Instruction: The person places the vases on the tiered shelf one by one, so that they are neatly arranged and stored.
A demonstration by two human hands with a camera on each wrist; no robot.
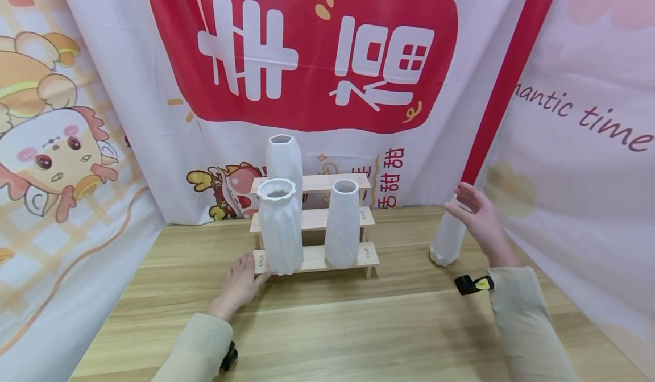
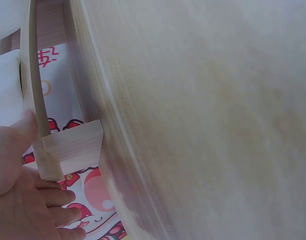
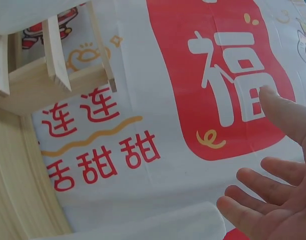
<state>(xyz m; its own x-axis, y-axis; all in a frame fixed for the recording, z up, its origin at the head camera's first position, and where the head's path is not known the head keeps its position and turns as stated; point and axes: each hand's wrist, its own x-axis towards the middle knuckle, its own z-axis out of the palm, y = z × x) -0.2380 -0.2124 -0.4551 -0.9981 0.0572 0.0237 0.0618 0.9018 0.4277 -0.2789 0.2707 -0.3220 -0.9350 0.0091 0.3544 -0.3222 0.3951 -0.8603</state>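
My left hand (image 1: 237,285) lies at the left end of the wooden three-step stand (image 1: 313,262), its thumb along the front of the lowest board and its fingers extended past the board's end. In the left wrist view the thumb (image 2: 27,127) touches that board. A fluted white vase (image 1: 282,231) and a smoother white vase (image 1: 344,228) stand upright on the stand; a taller white vase (image 1: 286,157) rises behind, its base hidden. At the right, my right hand (image 1: 481,220) is by the top of a slim white vase (image 1: 446,240) on the table, fingers spread in the right wrist view.
The wood-grain table (image 1: 338,331) runs up to a printed cloth backdrop (image 1: 307,52). More printed cloth (image 1: 578,171) hangs along the right side, close to my right arm. A black wrist strap (image 1: 473,284) is at the right cuff.
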